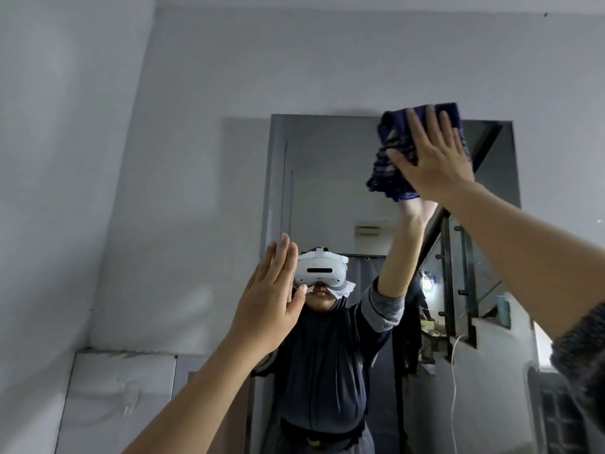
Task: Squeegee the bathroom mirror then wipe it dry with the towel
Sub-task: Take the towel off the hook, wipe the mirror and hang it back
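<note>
The frameless bathroom mirror [314, 191] hangs on the grey wall straight ahead and reflects a person wearing a white headset. A dark blue striped towel [393, 152] is bunched against the glass near the mirror's top right. My right hand [432, 158] presses flat on the towel with fingers spread. My left hand [268, 306] rests flat near the mirror's left edge, fingers together, holding nothing. No squeegee is in view.
The grey wall [131, 158] surrounds the mirror, with a corner at the left. White tiles [114, 404] sit at the lower left. The reflection shows a stair railing [458, 273] and a hanging cord [453, 388] behind.
</note>
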A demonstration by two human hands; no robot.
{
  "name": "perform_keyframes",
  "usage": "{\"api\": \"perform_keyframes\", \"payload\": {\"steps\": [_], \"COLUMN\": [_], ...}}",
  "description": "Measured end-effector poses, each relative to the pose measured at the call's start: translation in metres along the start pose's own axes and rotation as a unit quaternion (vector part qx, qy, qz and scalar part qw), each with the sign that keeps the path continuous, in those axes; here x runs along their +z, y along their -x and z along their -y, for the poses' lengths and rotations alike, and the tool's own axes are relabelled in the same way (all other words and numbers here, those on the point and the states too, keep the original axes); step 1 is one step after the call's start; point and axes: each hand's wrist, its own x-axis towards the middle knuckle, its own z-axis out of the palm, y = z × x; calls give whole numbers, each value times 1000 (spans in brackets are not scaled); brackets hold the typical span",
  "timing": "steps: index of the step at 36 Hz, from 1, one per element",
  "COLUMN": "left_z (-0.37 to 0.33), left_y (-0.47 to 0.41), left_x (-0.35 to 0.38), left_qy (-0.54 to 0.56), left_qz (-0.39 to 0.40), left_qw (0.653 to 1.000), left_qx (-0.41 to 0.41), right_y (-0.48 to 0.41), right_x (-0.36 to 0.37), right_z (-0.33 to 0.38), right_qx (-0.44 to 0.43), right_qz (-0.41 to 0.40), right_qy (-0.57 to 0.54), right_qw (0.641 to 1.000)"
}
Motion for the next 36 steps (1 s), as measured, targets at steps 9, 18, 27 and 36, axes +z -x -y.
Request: {"api": "perform_keyframes", "payload": {"steps": [9, 18, 27, 36], "left_z": [-7, -10, -12, -14], "left_y": [8, 40, 63, 74], "left_x": [2, 7, 11, 19], "left_qy": [20, 43, 37, 38], "left_qz": [14, 40, 33, 37], "left_qw": [999, 998, 998, 997], "left_qx": [-24, -30, -35, -55], "right_y": [46, 68, 73, 97], "right_x": [13, 41, 55, 32], "right_z": [-12, 84, 131, 30], "right_qx": [273, 316, -158, -325], "right_qz": [-106, -121, -7, 52], "right_qy": [-83, -109, -6, 95], "right_qw": [953, 935, 987, 939]}}
